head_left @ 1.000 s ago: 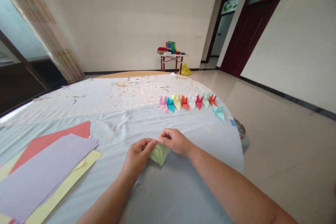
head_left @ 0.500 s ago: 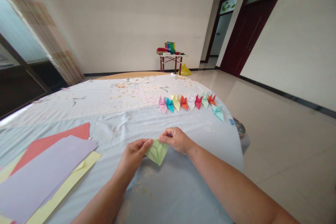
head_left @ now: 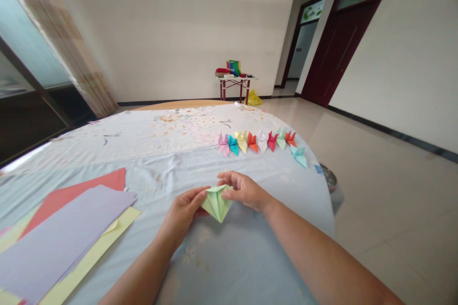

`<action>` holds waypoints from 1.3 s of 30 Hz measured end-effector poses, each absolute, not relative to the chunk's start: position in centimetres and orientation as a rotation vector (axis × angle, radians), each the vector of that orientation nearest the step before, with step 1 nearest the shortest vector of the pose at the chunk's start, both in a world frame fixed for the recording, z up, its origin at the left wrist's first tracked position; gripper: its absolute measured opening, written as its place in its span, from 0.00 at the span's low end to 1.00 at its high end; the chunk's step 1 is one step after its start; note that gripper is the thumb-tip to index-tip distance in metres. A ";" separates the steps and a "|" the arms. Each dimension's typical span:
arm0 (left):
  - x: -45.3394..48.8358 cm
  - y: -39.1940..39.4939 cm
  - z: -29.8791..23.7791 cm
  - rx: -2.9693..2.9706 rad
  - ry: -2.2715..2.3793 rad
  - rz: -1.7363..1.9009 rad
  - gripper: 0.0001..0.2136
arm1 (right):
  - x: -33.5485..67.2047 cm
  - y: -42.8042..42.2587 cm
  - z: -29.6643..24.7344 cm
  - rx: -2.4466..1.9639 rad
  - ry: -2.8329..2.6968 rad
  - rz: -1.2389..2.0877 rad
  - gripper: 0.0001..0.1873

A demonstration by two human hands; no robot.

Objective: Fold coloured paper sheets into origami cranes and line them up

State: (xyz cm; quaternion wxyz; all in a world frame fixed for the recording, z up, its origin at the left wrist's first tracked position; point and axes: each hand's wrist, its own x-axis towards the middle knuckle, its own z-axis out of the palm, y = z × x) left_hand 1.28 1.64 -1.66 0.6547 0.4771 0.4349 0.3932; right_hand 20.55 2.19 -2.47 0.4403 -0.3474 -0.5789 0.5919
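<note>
paper (head_left: 217, 204), green, folded; left hand (head_left: 188, 205) grips it; right hand (head_left: 244, 191) touches it

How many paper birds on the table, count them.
9. Row from left: pink, blue, yellow, orange, white, red, pale green, second orange; nearer, at the right end, turquoise one.

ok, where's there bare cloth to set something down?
Free: cloth left of the paper birds; the near side of the green paper; a narrower strip between sheets and left hand. Crowded: near left, under the sheets; far right, along the birds; between left hand and right hand, at the green paper.
</note>
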 end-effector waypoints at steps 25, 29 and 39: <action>3.2 -1.8 -0.2 2.269 1.291 1.034 0.10 | 19.4 2.0 -2.3 -1.199 -1.499 0.932 0.14; 3.6 -1.7 -0.6 2.123 1.362 1.030 0.17 | 19.0 1.3 -1.8 -1.120 -1.546 0.991 0.15; 3.0 -0.1 -0.4 1.199 1.138 1.055 0.20 | 19.1 0.9 -0.8 -1.050 -1.668 0.781 0.15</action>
